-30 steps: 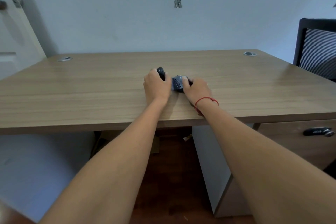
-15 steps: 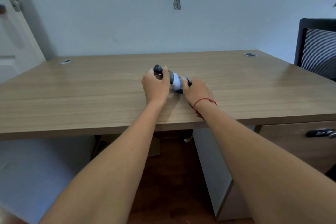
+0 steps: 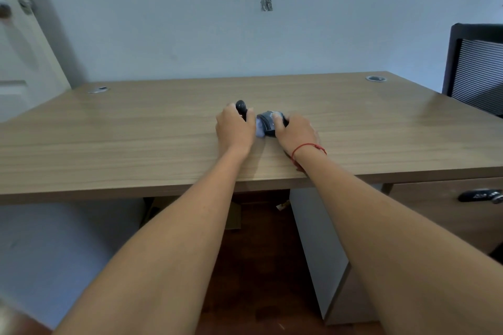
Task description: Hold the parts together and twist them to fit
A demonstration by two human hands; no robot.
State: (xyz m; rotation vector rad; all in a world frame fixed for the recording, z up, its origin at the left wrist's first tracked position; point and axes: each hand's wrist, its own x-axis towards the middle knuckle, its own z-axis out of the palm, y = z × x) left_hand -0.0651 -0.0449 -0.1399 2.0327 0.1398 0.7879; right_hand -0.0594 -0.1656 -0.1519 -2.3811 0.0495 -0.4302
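Our left hand (image 3: 235, 130) curls round a dark rounded handle (image 3: 241, 106); right hand (image 3: 295, 132) clasps the grey-blue roll (image 3: 265, 125) at three o'clock. Keep both pressed to the wooden bench (image 3: 136, 139).

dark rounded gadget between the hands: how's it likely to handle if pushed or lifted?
Probably rigid: the dark gadget keeps its domed shape under the right hand. Likely light, given how small it is beside the hands. Its rounded shell may rock or slide on the smooth desk; the left hand grips its dark stalk.
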